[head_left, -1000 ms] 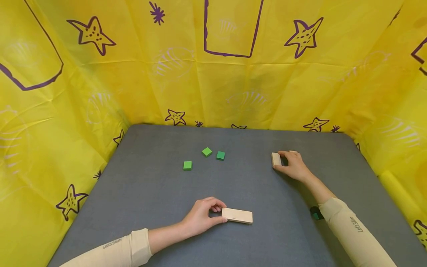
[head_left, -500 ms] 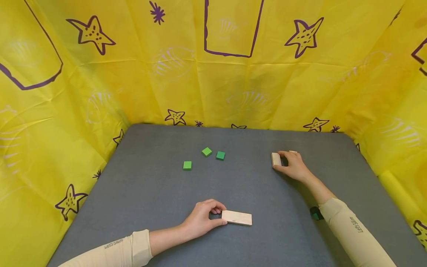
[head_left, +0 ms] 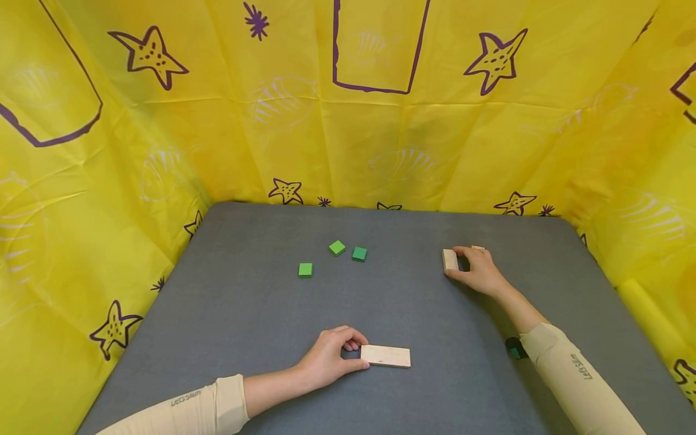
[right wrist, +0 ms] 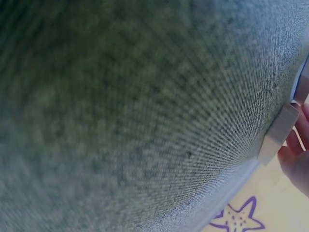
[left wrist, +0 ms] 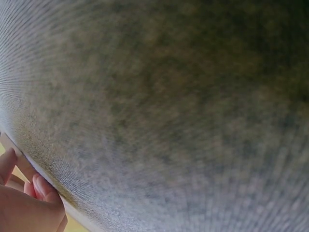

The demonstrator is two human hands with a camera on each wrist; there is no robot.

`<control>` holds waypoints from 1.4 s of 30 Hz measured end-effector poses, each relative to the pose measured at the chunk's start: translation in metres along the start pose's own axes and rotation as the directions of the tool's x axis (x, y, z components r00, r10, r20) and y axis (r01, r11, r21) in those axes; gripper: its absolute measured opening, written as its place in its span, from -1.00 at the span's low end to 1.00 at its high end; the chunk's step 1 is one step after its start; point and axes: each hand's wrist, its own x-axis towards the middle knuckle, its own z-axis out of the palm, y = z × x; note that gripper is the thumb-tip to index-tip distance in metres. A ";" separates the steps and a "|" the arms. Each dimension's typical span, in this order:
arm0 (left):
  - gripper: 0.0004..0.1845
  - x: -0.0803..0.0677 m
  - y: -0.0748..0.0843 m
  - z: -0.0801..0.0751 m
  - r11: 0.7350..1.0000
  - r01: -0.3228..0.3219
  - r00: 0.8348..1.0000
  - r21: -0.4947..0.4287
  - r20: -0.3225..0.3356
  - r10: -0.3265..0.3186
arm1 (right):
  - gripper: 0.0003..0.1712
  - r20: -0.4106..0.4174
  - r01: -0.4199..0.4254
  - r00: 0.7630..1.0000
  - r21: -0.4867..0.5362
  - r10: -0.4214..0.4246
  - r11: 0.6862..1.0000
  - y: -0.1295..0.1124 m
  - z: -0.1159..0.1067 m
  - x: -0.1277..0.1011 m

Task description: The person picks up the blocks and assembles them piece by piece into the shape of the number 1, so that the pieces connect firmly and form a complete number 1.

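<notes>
Fingers (head_left: 356, 345) of left hand (head_left: 326, 359) pinching wood plank (head_left: 386, 356) at 6 o'clock, right hand (head_left: 478, 270) gripping small wood block (head_left: 449, 260) at 3 o'clock, green cubes (head_left: 337, 248) lying at 12 on grey table (head_left: 244, 302).

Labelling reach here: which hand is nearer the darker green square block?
Right, narrowly. The right hand is off to the darker green square block's right; the left hand lies nearer the camera.

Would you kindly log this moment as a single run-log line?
left hand: grips near wooden plank | right hand: grips far wooden block | three green cubes: untouched on grey mat
</notes>
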 end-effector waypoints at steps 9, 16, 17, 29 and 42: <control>-0.69 0.000 -0.001 0.000 1.000 -0.003 1.000 0.013 0.003 0.003 | -0.29 -0.018 0.034 0.999 0.012 -0.034 0.999 0.001 0.000 -0.001; -0.69 0.000 -0.001 0.000 1.000 -0.006 1.000 0.012 0.007 0.006 | -0.27 -0.048 0.059 0.997 0.017 -0.058 0.998 0.001 0.001 0.000; -0.68 0.000 -0.001 0.000 1.000 -0.007 1.000 0.011 0.007 0.007 | -0.28 -0.045 0.053 0.998 0.014 -0.053 0.998 0.001 0.001 0.000; -0.69 -0.001 -0.001 0.000 1.000 -0.018 1.000 0.011 0.001 0.018 | -0.28 0.006 -0.019 1.000 -0.012 0.019 1.000 0.001 0.000 0.001; -0.69 -0.002 -0.002 0.000 1.000 -0.015 1.000 0.004 0.001 0.015 | -0.30 -0.033 -0.015 0.999 -0.018 0.014 1.000 0.001 0.001 0.003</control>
